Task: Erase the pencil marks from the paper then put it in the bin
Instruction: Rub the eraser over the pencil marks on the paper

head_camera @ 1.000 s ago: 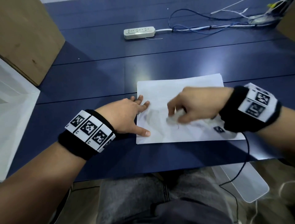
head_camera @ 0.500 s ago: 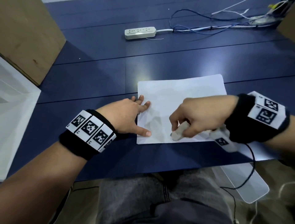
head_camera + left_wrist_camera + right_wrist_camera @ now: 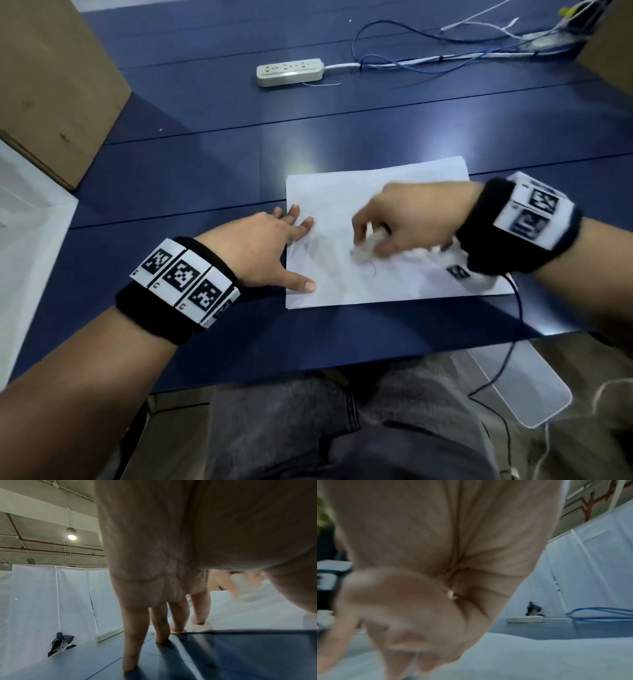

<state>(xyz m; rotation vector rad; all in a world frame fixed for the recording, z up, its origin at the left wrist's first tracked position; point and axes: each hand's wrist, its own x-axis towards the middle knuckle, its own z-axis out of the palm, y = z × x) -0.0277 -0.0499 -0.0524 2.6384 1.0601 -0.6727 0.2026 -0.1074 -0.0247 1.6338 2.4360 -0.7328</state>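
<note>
A white sheet of paper [image 3: 373, 192] lies flat on the blue table [image 3: 205, 164], with faint grey pencil marks [image 3: 318, 245] near its left side. My left hand [image 3: 274, 250] lies spread at the sheet's left edge, fingertips and thumb pressing the paper down. My right hand [image 3: 394, 226], blurred with motion, pinches a white eraser [image 3: 359, 251] against the middle of the sheet. In the left wrist view the straight fingers [image 3: 199, 609] touch the paper's edge [image 3: 257, 615], and the eraser [image 3: 245, 588] shows blurred behind. The right wrist view shows curled fingers [image 3: 412, 615] over the paper [image 3: 539, 655].
A white power strip [image 3: 289, 72] and tangled blue and white cables [image 3: 445, 51] lie at the table's far side. A brown box [image 3: 51, 85] stands at the far left, a white bin [image 3: 24, 257] beside it at the left edge. A clear plastic sheet [image 3: 520, 387] hangs below the near edge.
My right hand has rubbed the eraser down toward the sheet's near edge and back up to its middle. The left hand has stayed in place on the paper's left edge.
</note>
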